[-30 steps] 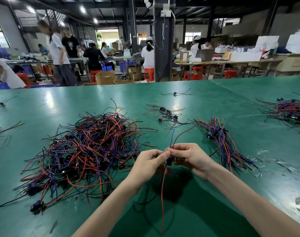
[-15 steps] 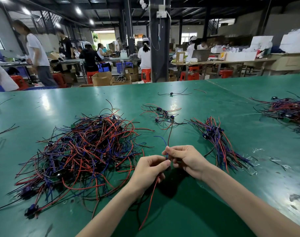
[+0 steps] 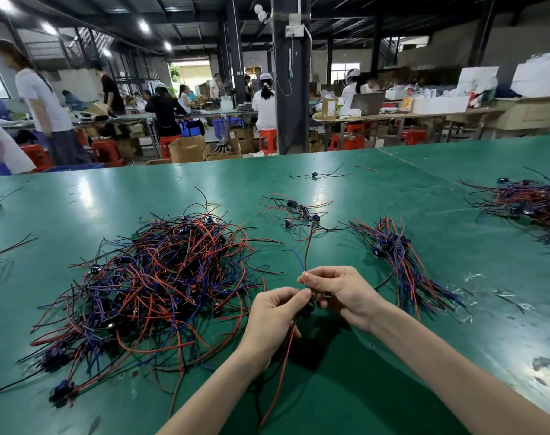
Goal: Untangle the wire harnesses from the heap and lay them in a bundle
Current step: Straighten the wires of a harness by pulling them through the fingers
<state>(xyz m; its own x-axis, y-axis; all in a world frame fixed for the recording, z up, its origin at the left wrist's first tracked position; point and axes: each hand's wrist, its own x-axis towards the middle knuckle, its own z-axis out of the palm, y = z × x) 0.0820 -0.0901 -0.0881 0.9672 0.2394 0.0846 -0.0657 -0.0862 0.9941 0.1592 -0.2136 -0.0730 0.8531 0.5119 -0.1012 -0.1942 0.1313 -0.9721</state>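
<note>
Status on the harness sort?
Left hand and right hand both pinching one wire harness. Heap at left, bundle at right. Nothing in the way.

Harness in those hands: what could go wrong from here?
1. The harness, pinched by the left hand and right hand, trails a red wire beside the heap; it may snag loose strands there.
2. The bundle fans out at its ends, so laying the harness askew could tangle them.
</note>
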